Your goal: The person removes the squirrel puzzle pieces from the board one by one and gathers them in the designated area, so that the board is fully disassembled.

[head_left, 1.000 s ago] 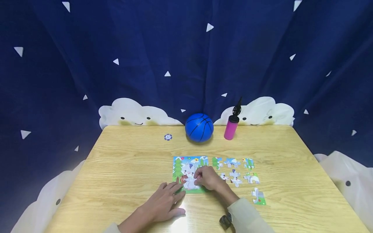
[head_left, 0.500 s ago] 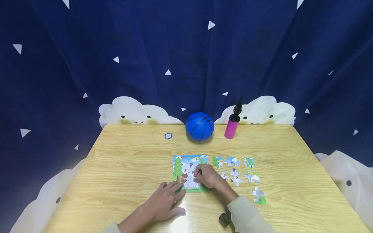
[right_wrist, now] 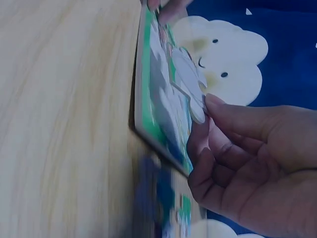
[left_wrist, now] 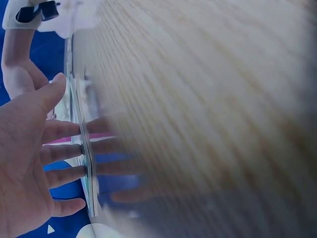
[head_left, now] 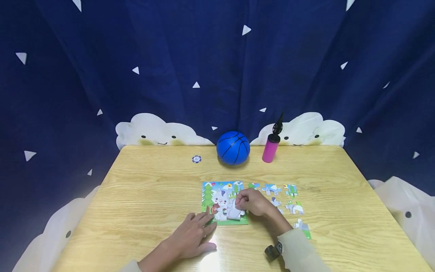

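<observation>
A jigsaw puzzle board point(head_left: 208, 197) with a printed white animal, green trees and a green lower border lies at the middle of the table. My right hand point(head_left: 253, 202) pinches a whitish-grey puzzle piece point(right_wrist: 187, 74) between thumb and fingers. That piece is tilted close over the board's right half, as the right wrist view shows. With fingers spread and nearly straight, my left hand point(head_left: 192, 235) rests its fingertips at the board's lower left edge. The left wrist view has the left palm point(left_wrist: 22, 163) side-on, its fingertips along the board's edge.
Several loose puzzle pieces point(head_left: 291, 190) lie right of the board, some partly behind the right hand and forearm. Farther back on the wooden table point(head_left: 153, 181) are a blue ball point(head_left: 233, 147), a pink pump point(head_left: 270, 149) and a poker chip point(head_left: 196, 159). A dark blue curtain point(head_left: 170, 56) hangs behind.
My right hand has moved right across the board, carrying the pinched puzzle piece from the animal's body toward the right side. The left hand has stayed in place.
</observation>
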`<state>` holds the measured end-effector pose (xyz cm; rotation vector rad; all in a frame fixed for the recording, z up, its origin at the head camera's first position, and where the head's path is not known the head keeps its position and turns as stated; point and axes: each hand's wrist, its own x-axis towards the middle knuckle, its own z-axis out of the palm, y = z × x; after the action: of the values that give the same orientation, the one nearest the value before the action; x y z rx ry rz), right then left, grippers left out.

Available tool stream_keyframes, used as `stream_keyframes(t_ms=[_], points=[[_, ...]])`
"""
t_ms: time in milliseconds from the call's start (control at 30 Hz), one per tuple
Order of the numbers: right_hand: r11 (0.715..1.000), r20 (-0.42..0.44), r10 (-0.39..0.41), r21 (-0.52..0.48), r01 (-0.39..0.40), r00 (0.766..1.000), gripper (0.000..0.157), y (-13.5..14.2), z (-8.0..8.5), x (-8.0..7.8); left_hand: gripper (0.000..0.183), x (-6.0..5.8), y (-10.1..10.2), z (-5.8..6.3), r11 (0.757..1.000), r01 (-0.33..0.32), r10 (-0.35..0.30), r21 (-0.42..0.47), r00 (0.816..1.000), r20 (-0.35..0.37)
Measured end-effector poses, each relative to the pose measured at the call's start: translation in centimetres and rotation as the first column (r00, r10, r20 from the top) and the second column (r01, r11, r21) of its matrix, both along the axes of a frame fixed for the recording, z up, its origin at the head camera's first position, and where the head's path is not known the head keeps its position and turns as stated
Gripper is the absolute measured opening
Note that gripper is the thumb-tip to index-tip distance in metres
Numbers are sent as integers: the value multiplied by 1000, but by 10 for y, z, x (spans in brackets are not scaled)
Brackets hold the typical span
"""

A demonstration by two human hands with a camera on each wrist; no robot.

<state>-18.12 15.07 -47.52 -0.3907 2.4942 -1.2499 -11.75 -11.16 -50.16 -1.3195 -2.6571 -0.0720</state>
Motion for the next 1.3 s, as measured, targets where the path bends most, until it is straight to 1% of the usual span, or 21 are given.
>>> stream_keyframes(t_ms=[233,400,533,667,800,900,1033,1200,1300], points=[[999,-34,48,-2,-48,998,3,37,3,6,56,1,0,-2,1000,-4,4,2,1000,17],[999,3,45,-3,-45,999,4,69,6,14,54,0,0,-2,1000,6,-6,18,1000,9],[999,31,46,-30,-45,998,6,89,11,21,54,0,1,-2,1000,3,-4,19,1000,22],[997,48,61,-40,-59,997,6,102,15,29,56,0,1,-1,1000,-5,5,6,999,36],[997,70,71,-2,-71,995,5,109,14,37,55,0,1,-1,1000,-4,4,3,999,35],[996,67,74,42,-76,995,4,113,11,42,54,0,0,0,1000,-2,2,5,999,34],[994,50,44,93,-48,998,4,115,6,47,54,0,1,0,1000,-5,5,4,999,32],[983,36,-59,178,51,998,8,111,5,52,54,0,1,0,1000,-9,9,9,1000,29],[974,37,-109,202,99,993,11,109,3,54,53,0,1,0,1000,-10,9,9,999,36]])
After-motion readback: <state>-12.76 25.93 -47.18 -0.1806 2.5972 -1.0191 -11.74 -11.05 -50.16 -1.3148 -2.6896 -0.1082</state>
